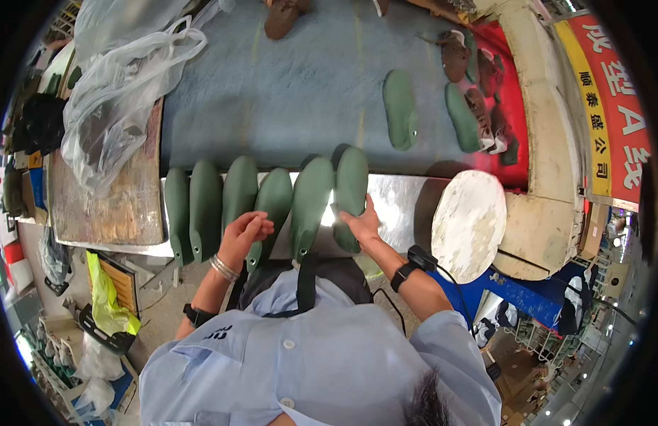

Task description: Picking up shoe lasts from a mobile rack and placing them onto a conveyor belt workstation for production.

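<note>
A: Head view, R hand (364, 224)?
B: I've got it spread against the rightmost green shoe last (352, 174), end of six along the metal ledge (401, 216); can't tell if grip's firm.
A: L hand (243, 233)?
B: Fingers half-curled nr 4th last (275, 199) from L; can't tell if holding anything. Blue belt (293, 92) beyond.

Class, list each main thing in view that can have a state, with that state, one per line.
Left hand: fingers curled in.
Right hand: thumb and finger around the row's rightmost last.
Row's other five lasts: bare, side by side.
Lone last: bare, lying on the belt.
Belt: running or stopped, cannot tell.
Plastic bag: crumpled.
Oval board: scuffed, stained.
Yellow cloth: draped, creased.
</note>
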